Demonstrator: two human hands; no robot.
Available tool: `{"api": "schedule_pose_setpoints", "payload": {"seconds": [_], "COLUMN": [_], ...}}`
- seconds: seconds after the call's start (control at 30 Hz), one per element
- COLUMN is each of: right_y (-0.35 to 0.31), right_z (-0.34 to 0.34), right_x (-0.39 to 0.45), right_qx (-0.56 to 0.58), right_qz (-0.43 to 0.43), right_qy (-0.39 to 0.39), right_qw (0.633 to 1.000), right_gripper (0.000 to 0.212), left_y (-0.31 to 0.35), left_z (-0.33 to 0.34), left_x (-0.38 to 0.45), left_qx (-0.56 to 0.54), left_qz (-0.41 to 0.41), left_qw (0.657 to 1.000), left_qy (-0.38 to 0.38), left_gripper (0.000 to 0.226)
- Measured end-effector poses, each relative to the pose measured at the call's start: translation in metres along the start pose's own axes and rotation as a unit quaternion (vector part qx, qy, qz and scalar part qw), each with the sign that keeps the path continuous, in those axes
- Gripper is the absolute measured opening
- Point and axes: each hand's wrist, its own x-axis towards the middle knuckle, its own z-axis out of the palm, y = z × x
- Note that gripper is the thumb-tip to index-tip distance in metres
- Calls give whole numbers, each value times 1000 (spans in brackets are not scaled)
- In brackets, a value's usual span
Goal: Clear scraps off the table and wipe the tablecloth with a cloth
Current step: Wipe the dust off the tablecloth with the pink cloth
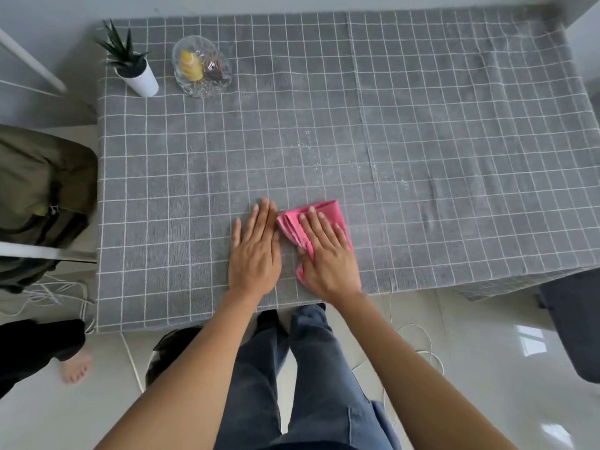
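While hands point(292, 251) press cloth point(313, 222), plant point(136, 71), bowl point(201, 68) far

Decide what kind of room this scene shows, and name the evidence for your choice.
Probably a room in a home, perhaps a dining corner: a checked tablecloth covers the table, with a potted plant and a glass snack bowl near its far left corner, above a glossy tiled floor.

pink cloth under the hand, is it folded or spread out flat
Folded. The pink cloth shows stacked layered edges at its left side, bunched compactly under the flat right hand on the tablecloth.
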Motion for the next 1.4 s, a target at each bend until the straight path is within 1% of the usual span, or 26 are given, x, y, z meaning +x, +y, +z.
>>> {"api": "schedule_pose_setpoints", "payload": {"seconds": [0.07,0.13,0.23,0.33,0.4,0.47,0.53,0.57,0.63,0.7,0.77,0.83,0.9,0.93,0.97,1.03,1.1,1.17,1.2,1.23,1.33,1.4], "right_y": [21,48,89,110,100,78,55,44,23,5,-3,5,29,43,58,77,78,60,47,32,-12,-18], "right_z": [-7,-14,-29,-44,-44,-35,-26,-22,-16,-11,-9,-13,-19,-23,-27,-36,-38,-34,-31,-27,-11,-8], "right_x": [0,1,4,6,9,16,26,32,44,55,63,68,73,76,80,88,97,103,105,105,101,100], "right_qx": [-17,-40,-53,-17,10,37,55,55,53,35,19,16,-12,-33,-47,-40,5,33,38,36,2,20], "right_qz": [-45,-49,23,103,160,237,281,276,223,122,25,-38,-80,-77,-51,44,141,203,208,186,44,-4], "right_qy": [-17,-13,13,55,91,123,135,132,112,75,40,14,-6,-2,17,66,100,127,131,123,73,53], "right_qw": [999,998,998,993,983,963,949,950,967,989,999,999,997,996,997,996,985,970,969,974,996,998], "right_gripper": [62,62,67,59,59,59,60,60,61,62,62,62,64,65,66,67,63,60,60,62,67,65], "left_y": [0,1,1,1,1,-2,-4,-5,-9,-13,-19,-26,-33,-37,-39,-42,-42,-42,-42,-42,-43,-43], "left_z": [0,-1,-2,-2,-2,-2,-3,-5,-8,-13,-18,-23,-26,-26,-25,-23,-21,-21,-21,-21,-20,-20], "left_x": [0,0,-1,0,1,2,7,13,32,57,84,107,123,127,129,126,124,124,124,125,125,124], "left_qx": [-2,-3,0,2,1,-2,-3,-4,-12,-15,-4,0,-2,-2,-1,10,21,23,24,26,34,41], "left_qz": [-1,-4,-8,-11,-11,-8,-4,-7,-23,-37,-43,-56,-70,-70,-66,-58,-58,-61,-62,-63,-62,-55], "left_qw": [1000,1000,1000,1000,1000,1000,1000,1000,1000,999,999,998,997,997,998,998,998,997,997,997,997,997], "left_qy": [-1,-6,-10,-13,-20,-26,-24,-19,-5,4,10,11,11,12,15,26,32,35,38,40,36,36], "left_gripper": [54,55,55,55,55,55,55,55,56,57,54,52,51,51,51,51,53,54,54,54,56,58]}}
